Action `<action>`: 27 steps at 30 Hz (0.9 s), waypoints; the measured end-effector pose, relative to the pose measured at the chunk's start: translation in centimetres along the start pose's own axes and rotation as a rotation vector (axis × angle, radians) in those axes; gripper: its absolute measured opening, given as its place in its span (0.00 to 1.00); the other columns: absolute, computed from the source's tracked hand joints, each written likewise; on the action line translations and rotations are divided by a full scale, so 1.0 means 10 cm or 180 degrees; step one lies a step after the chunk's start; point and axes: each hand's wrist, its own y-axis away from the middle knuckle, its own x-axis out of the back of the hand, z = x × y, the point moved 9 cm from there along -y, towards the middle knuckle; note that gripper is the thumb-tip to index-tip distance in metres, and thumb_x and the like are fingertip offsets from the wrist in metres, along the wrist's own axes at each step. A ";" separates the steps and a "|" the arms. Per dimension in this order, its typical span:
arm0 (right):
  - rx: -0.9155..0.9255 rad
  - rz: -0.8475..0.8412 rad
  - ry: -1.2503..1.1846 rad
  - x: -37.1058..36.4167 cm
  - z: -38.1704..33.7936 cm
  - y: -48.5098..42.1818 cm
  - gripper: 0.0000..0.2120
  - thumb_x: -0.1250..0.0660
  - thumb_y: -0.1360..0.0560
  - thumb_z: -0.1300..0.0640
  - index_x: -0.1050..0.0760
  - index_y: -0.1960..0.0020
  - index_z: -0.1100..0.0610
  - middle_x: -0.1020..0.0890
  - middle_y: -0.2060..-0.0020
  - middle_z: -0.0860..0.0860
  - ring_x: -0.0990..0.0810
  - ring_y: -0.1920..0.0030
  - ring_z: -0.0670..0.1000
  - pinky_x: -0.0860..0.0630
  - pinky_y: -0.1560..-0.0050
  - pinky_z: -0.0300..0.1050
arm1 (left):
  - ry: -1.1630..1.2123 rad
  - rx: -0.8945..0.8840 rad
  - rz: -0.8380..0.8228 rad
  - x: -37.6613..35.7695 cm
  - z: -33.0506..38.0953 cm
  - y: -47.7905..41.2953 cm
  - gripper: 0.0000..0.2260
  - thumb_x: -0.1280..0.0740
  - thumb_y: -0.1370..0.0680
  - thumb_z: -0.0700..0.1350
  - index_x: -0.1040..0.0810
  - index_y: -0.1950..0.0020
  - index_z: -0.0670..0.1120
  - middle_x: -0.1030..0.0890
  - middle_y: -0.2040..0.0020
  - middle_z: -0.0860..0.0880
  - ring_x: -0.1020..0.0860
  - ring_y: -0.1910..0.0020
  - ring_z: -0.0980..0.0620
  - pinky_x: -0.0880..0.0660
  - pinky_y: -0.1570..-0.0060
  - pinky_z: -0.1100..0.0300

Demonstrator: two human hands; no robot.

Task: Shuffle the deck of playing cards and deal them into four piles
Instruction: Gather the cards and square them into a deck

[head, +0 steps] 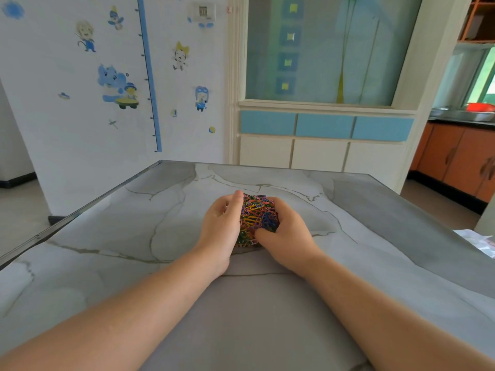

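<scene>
Two bare forearms reach in over the near edge of the grey, marble-veined desk (107, 236) and meet about its middle; the left grip (222, 223) is curled against the left side of the deck of cards (258, 215), thumb lying up along that side; the right grip (286, 236) wraps the right side, thumb pressed on the patterned top card; both are grasping the deck between them. The deck shows a back crowded with many-coloured paperclip shapes and sits low over the desk's centre; whether it touches the surface I cannot tell. At the right edge of the desk lies some crumpled pale wrapping (479, 242); beyond the far edge stands a white wall with blue cartoon stickers (117, 87), then a cabinet with blue drawer fronts (324, 125); farther right are orange cupboards (452, 156).
</scene>
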 end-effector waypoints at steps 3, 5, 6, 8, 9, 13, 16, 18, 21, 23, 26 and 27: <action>-0.0043 0.0012 0.0165 -0.01 0.01 -0.01 0.22 0.32 0.31 0.62 0.27 0.42 0.43 0.18 0.48 0.44 0.20 0.48 0.40 0.27 0.51 0.29 | -0.0034 0.0191 0.0054 0.01 -0.07 -0.02 0.24 0.44 0.20 0.63 0.18 0.56 0.47 0.15 0.58 0.49 0.18 0.57 0.52 0.23 0.58 0.56; -0.0257 -0.0049 0.0364 0.00 0.09 -0.04 0.18 0.31 0.31 0.58 0.25 0.42 0.48 0.17 0.50 0.46 0.20 0.49 0.47 0.26 0.53 0.39 | -0.0096 0.0125 0.0060 0.00 -0.08 -0.05 0.18 0.44 0.18 0.56 0.18 0.55 0.49 0.15 0.55 0.48 0.18 0.56 0.52 0.23 0.59 0.59; -0.0337 -0.0068 0.0418 0.01 0.12 -0.04 0.15 0.31 0.30 0.57 0.24 0.44 0.49 0.17 0.53 0.46 0.19 0.51 0.49 0.27 0.55 0.40 | -0.0109 0.0090 0.0046 -0.01 -0.09 -0.05 0.14 0.43 0.18 0.51 0.18 0.50 0.50 0.16 0.51 0.47 0.18 0.52 0.51 0.21 0.54 0.56; -0.0349 -0.0031 0.0436 0.03 0.13 -0.05 0.09 0.31 0.30 0.56 0.24 0.50 0.50 0.17 0.55 0.48 0.20 0.54 0.49 0.29 0.60 0.40 | -0.0109 0.0107 0.0004 -0.02 -0.09 -0.04 0.16 0.44 0.20 0.41 0.21 0.39 0.52 0.17 0.44 0.47 0.19 0.47 0.48 0.21 0.46 0.50; -0.0322 0.0008 0.0403 0.03 0.12 -0.04 0.09 0.31 0.30 0.56 0.24 0.50 0.49 0.18 0.53 0.50 0.20 0.54 0.49 0.29 0.59 0.40 | -0.0101 0.0122 0.0016 -0.01 -0.08 -0.04 0.19 0.45 0.21 0.39 0.22 0.37 0.52 0.18 0.43 0.47 0.19 0.47 0.48 0.20 0.47 0.51; -0.0165 -0.0068 0.0342 -0.02 0.07 -0.01 0.33 0.31 0.31 0.57 0.34 0.27 0.48 0.22 0.38 0.48 0.23 0.38 0.46 0.27 0.37 0.43 | 0.0217 0.0189 0.0114 0.02 -0.09 -0.06 0.14 0.42 0.21 0.44 0.18 0.43 0.52 0.16 0.46 0.47 0.17 0.49 0.49 0.21 0.49 0.53; -0.0150 -0.0138 0.0531 -0.05 0.08 -0.01 0.26 0.32 0.31 0.56 0.28 0.34 0.48 0.23 0.43 0.47 0.22 0.44 0.46 0.29 0.47 0.31 | 0.0051 0.0073 0.0152 0.03 -0.09 -0.06 0.13 0.42 0.20 0.43 0.19 0.43 0.52 0.16 0.46 0.47 0.18 0.47 0.48 0.22 0.46 0.51; -0.0202 -0.0068 0.0576 -0.03 0.10 -0.04 0.12 0.32 0.31 0.55 0.24 0.48 0.50 0.24 0.50 0.48 0.23 0.53 0.42 0.33 0.60 0.26 | -0.0080 -0.0009 0.0165 0.04 -0.07 -0.06 0.17 0.45 0.21 0.39 0.22 0.42 0.55 0.17 0.48 0.46 0.19 0.51 0.48 0.22 0.52 0.52; -0.0131 -0.0085 0.0434 -0.03 0.09 -0.02 0.19 0.33 0.32 0.55 0.25 0.41 0.45 0.22 0.47 0.47 0.22 0.50 0.43 0.30 0.53 0.27 | -0.0025 -0.0007 0.0223 0.07 -0.08 -0.10 0.16 0.44 0.21 0.40 0.21 0.43 0.55 0.16 0.52 0.49 0.19 0.55 0.50 0.22 0.56 0.56; -0.0079 -0.0152 0.0342 -0.06 0.07 -0.01 0.34 0.33 0.33 0.54 0.34 0.27 0.45 0.22 0.40 0.47 0.22 0.40 0.45 0.28 0.39 0.38 | 0.0110 -0.0028 0.0249 0.08 -0.08 -0.10 0.10 0.40 0.20 0.47 0.19 0.52 0.53 0.15 0.59 0.54 0.19 0.58 0.54 0.21 0.61 0.62; -0.0021 -0.0139 0.0366 -0.05 0.06 -0.01 0.27 0.34 0.34 0.53 0.28 0.35 0.42 0.20 0.44 0.46 0.21 0.45 0.42 0.27 0.46 0.32 | -0.0099 -0.0120 0.0214 0.07 -0.08 -0.12 0.11 0.41 0.20 0.44 0.20 0.47 0.54 0.16 0.53 0.50 0.19 0.56 0.51 0.22 0.57 0.57; -0.0043 -0.0089 0.0421 -0.04 0.07 -0.02 0.18 0.34 0.34 0.53 0.25 0.45 0.41 0.21 0.49 0.46 0.22 0.52 0.39 0.29 0.55 0.26 | -0.0205 -0.0134 0.0229 0.08 -0.09 -0.12 0.15 0.43 0.21 0.40 0.22 0.43 0.55 0.17 0.52 0.48 0.20 0.57 0.51 0.24 0.58 0.57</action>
